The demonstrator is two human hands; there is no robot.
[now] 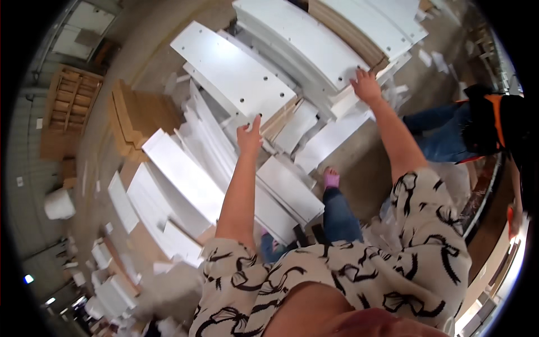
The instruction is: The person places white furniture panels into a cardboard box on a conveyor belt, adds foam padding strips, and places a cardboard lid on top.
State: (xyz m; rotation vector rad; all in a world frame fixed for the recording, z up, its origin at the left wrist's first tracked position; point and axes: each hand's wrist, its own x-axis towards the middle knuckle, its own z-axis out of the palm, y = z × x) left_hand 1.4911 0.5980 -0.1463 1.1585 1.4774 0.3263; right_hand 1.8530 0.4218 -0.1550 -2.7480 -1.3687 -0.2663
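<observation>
Left grip [250, 137], fingers apart, sits at the near end of a long white drilled panel [227, 67]; contact unclear. Right grip [368, 89], fingers spread, is over a second white drilled panel [300, 40]. Both lie on stacked boards [279, 119]; lifting looks undone.

The white board [233, 70] looks smooth and glossy, the brown stack [147, 115] matt cardboard, the shirt [365, 269] cloth, the pallet [72, 101] wood.
</observation>
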